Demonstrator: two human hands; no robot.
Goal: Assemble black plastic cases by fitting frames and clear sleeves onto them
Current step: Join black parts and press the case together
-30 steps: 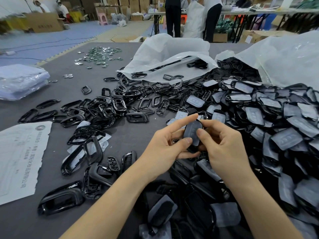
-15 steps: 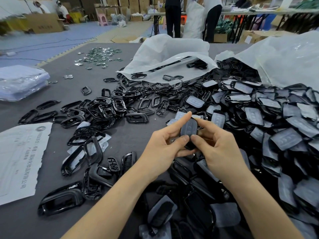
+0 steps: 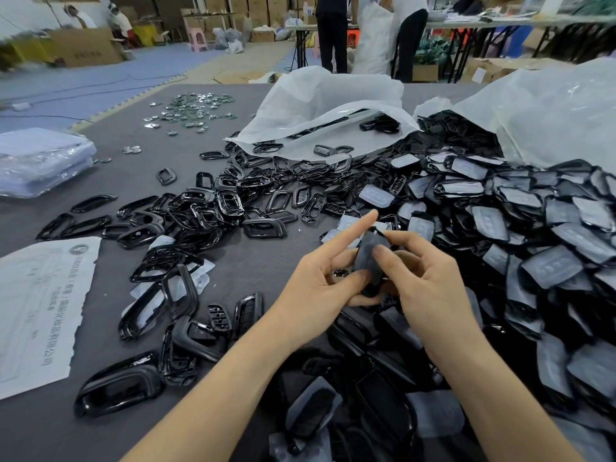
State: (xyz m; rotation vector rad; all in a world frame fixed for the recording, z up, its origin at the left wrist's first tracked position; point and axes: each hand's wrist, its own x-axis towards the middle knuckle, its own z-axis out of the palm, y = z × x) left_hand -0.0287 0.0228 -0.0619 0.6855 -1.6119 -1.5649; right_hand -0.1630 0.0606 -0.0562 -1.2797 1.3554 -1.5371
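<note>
Fingers of left hand (image 3: 318, 290) and right hand (image 3: 431, 290) pinch black case (image 3: 366, 260); paper sheet (image 3: 36, 305) bears Chinese print.

Glossy black frames (image 3: 230, 201) dot the dark grey table (image 3: 133, 175), the case (image 3: 368, 258) near centre is matte charcoal, milky clear sleeves (image 3: 546, 265) pale the black heap (image 3: 566, 311) at right, and a white sheet (image 3: 40, 295) near left carries grey print.

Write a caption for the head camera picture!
Left hand and right hand grip one dark plastic case in a clear sleeve above a grey table heaped with glossy black plastic frames.
</note>
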